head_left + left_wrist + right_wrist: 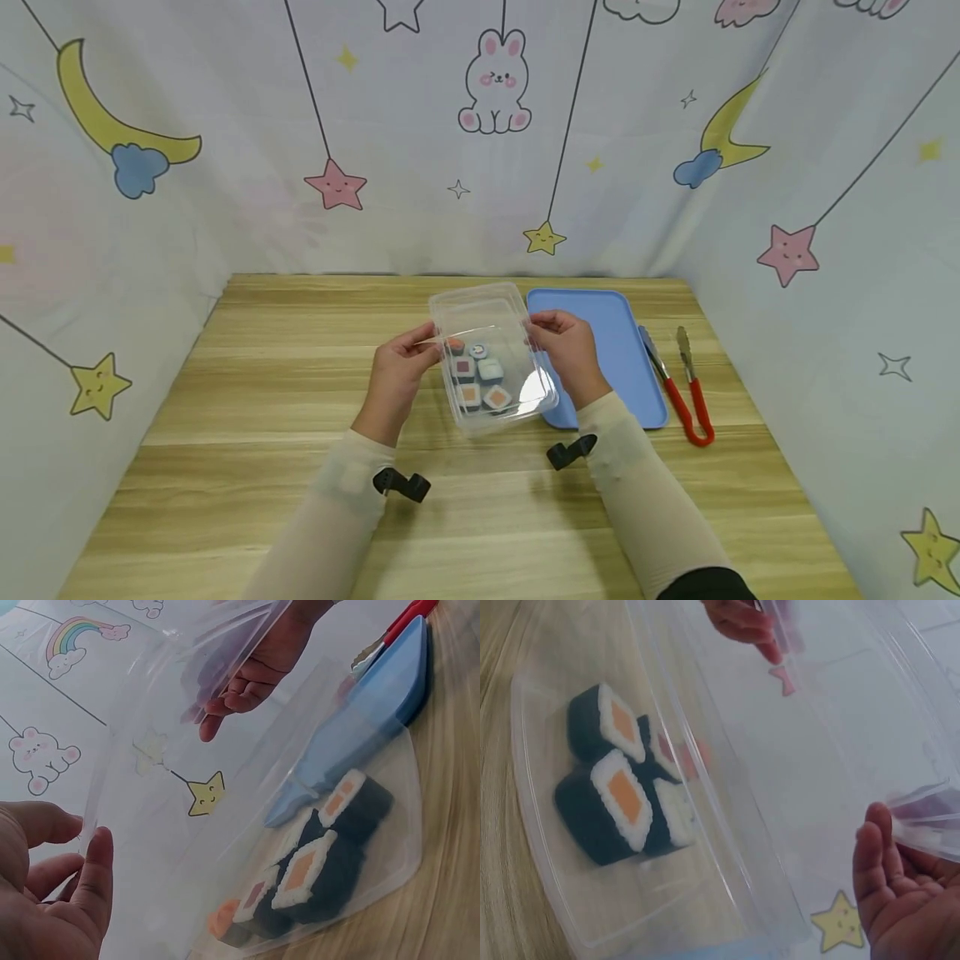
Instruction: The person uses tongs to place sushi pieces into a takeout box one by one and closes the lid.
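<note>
A clear plastic lid (478, 305) slants above a clear container (411, 840) of sushi pieces (624, 796). My left hand (393, 379) pinches the lid's left edge between thumb and fingers, as the left wrist view also shows. On the opposite edge, my right hand (572, 350) grips the lid with thumb and fingertips. Most pieces are dark-wrapped rice rolls with orange, red or pale fillings; an orange-topped piece (227, 922) lies at one end. The lid overlaps the container in the head view, blurring its rim.
To the right, a blue tray (611, 350) lies on the wooden table (285, 375), partly behind the right hand and lid. Beside it are red-handled tongs (699, 408), their arms spread. A patterned curtain (420, 108) borders the table's back and sides.
</note>
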{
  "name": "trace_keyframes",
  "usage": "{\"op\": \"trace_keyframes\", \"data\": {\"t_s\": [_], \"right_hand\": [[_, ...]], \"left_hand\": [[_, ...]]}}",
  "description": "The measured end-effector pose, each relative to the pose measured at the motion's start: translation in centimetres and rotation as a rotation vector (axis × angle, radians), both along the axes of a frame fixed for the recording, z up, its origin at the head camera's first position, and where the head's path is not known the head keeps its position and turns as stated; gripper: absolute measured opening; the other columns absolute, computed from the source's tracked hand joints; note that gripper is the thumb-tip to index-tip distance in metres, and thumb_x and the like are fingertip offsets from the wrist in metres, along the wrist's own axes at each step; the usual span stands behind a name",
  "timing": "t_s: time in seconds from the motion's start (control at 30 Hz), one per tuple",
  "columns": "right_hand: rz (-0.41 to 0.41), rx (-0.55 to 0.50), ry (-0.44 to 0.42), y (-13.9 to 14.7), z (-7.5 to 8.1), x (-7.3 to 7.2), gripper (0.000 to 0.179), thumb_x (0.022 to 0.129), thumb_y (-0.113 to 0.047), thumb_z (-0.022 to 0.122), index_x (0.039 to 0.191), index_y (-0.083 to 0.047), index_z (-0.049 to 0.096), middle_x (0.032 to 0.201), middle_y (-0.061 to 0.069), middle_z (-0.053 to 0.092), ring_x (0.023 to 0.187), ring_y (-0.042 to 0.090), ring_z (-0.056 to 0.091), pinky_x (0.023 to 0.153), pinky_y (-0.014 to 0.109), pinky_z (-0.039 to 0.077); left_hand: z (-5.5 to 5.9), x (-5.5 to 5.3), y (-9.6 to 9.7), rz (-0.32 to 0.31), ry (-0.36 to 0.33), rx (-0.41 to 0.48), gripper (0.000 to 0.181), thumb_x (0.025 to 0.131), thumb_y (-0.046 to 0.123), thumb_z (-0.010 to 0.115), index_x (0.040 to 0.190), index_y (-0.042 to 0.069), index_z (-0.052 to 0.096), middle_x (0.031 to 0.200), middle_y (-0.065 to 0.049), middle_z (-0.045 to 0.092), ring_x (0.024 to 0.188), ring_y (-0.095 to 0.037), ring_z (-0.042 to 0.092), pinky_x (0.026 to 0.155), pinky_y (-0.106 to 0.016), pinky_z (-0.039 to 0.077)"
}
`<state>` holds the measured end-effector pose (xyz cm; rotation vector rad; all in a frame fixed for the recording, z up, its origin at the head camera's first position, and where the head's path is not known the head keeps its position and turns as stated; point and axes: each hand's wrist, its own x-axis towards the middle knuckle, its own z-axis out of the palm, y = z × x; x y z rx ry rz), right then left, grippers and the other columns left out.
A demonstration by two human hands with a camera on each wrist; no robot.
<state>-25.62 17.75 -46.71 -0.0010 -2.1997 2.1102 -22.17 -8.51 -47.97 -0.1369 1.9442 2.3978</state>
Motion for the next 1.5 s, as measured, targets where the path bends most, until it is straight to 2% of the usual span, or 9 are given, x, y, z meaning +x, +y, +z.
{"op": "trace_keyframes", "data": {"t_s": [0.17, 0.27, 0.37, 0.6, 0.83, 1.03, 1.17, 1.3, 1.5], "right_hand": [[-0.043, 0.078, -0.006, 0.1, -0.2, -0.3, 0.018, 0.091, -0.004, 0.077, 0.106, 0.006, 0.076, 0.092, 0.012, 0.077, 0.073, 0.012, 0.07, 0.069, 0.025, 0.059], [-0.073, 0.146, -0.034, 0.2, -0.4, -0.5, 0.02, 0.09, -0.006, 0.079, 0.107, 0.003, 0.078, 0.09, 0.008, 0.076, 0.08, 0.012, 0.068, 0.071, 0.023, 0.056], [-0.085, 0.21, -0.065, 0.2, -0.7, -0.7, 0.023, 0.091, -0.009, 0.079, 0.112, 0.001, 0.078, 0.098, 0.011, 0.075, 0.09, 0.016, 0.066, 0.073, 0.021, 0.053], [-0.069, 0.305, -0.079, -0.1, -1.2, -0.8, 0.03, 0.091, -0.01, 0.078, 0.12, 0.0, 0.076, 0.112, 0.019, 0.072, 0.104, 0.028, 0.064, 0.076, 0.025, 0.052], [-0.034, 0.366, -0.032, -0.2, -2.3, -0.8, 0.035, 0.089, -0.008, 0.078, 0.122, 0.002, 0.074, 0.119, 0.022, 0.071, 0.111, 0.035, 0.065, 0.092, 0.043, 0.055], [0.006, 0.407, -0.027, 0.0, -3.0, -1.0, 0.038, 0.091, -0.008, 0.076, 0.127, 0.001, 0.072, 0.128, 0.021, 0.069, 0.115, 0.035, 0.064, 0.099, 0.049, 0.053], [0.023, 0.41, -0.055, 0.1, -3.2, -0.9, 0.038, 0.094, -0.008, 0.074, 0.131, -0.001, 0.071, 0.134, 0.019, 0.066, 0.119, 0.034, 0.062, 0.1, 0.05, 0.052], [0.034, 0.389, -0.08, 0.2, -3.5, -0.8, 0.038, 0.096, -0.008, 0.071, 0.134, -0.003, 0.07, 0.14, 0.016, 0.063, 0.122, 0.034, 0.061, 0.101, 0.05, 0.053], [0.029, 0.365, -0.093, 0.2, -4.1, -0.7, 0.037, 0.099, -0.011, 0.069, 0.136, -0.007, 0.069, 0.146, 0.012, 0.06, 0.123, 0.032, 0.063, 0.098, 0.048, 0.056]], "left_hand": [[-0.2, -0.2, 0.3, -0.015, -0.016, -0.109, 0.049, 0.095, -0.001, 0.072, 0.143, 0.003, 0.062, 0.139, -0.019, 0.061, 0.106, -0.017, 0.06, 0.081, -0.015, 0.054], [-0.3, -0.3, 0.5, -0.016, 0.001, -0.168, 0.051, 0.094, 0.001, 0.074, 0.144, 0.003, 0.061, 0.139, -0.018, 0.062, 0.11, -0.021, 0.06, 0.076, -0.013, 0.052], [-0.4, -0.6, 0.8, -0.009, 0.033, -0.223, 0.053, 0.093, 0.002, 0.075, 0.144, 0.004, 0.061, 0.136, -0.017, 0.064, 0.11, -0.023, 0.059, 0.069, -0.014, 0.051], [-1.1, -1.2, 0.9, -0.015, 0.043, -0.346, 0.055, 0.094, 0.001, 0.073, 0.147, 0.0, 0.056, 0.141, -0.019, 0.056, 0.111, -0.029, 0.059, 0.071, -0.017, 0.055], [-1.9, -1.2, 0.7, -0.023, 0.018, -0.457, 0.055, 0.094, 0.006, 0.073, 0.147, 0.002, 0.057, 0.139, -0.019, 0.053, 0.108, -0.028, 0.059, 0.07, -0.021, 0.054], [-2.3, -1.1, 0.7, -0.007, 0.022, -0.468, 0.055, 0.092, 0.006, 0.073, 0.145, -0.001, 0.058, 0.132, -0.021, 0.055, 0.106, -0.029, 0.059, 0.07, -0.021, 0.054], [-2.2, -0.9, 0.7, -0.01, 0.025, -0.493, 0.054, 0.093, 0.008, 0.074, 0.145, 0.001, 0.059, 0.136, -0.021, 0.055, 0.108, -0.03, 0.06, 0.073, -0.024, 0.054], [-2.1, -0.9, 0.6, -0.022, 0.032, -0.531, 0.054, 0.095, 0.012, 0.074, 0.146, 0.003, 0.059, 0.14, -0.018, 0.055, 0.112, -0.031, 0.06, 0.077, -0.029, 0.055], [-2.4, -0.9, 0.5, -0.014, 0.046, -0.522, 0.054, 0.093, 0.013, 0.074, 0.144, 0.002, 0.06, 0.14, -0.015, 0.056, 0.118, -0.033, 0.06, 0.09, -0.041, 0.057]]}}
